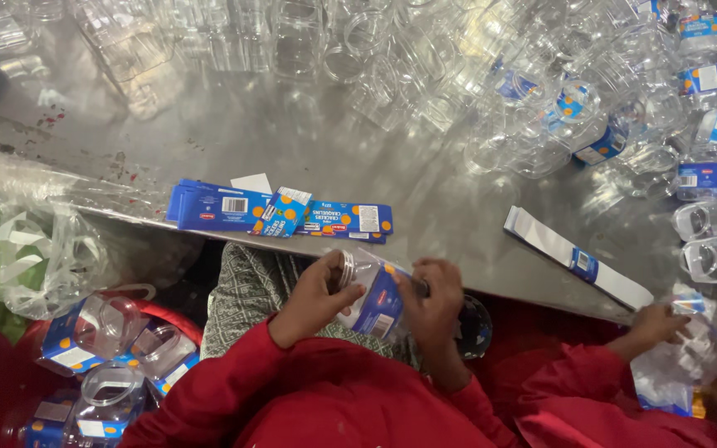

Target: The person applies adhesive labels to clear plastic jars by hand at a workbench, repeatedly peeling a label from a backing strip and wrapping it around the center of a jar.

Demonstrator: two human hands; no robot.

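Left hand (313, 299) is gripping the neck end of a clear plastic jar (373, 294), fingers curled round its mouth. Right hand (431, 299) is pressing a blue label (385, 300) onto the jar's side, fingers closed on it. Jar is being held at lap level, just below the worktop (309, 141) edge. Loose blue labels (280, 211) are lying on worktop nr the edge — bare jars (358, 50) piled further back. Labelled jars (109, 357) sitting in red bin at lower left. Another person's hand (656, 325) is working at far right w/ a jar.

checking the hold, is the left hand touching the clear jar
Touching: the head view shows the left hand wrapped around the open mouth end of the clear jar.
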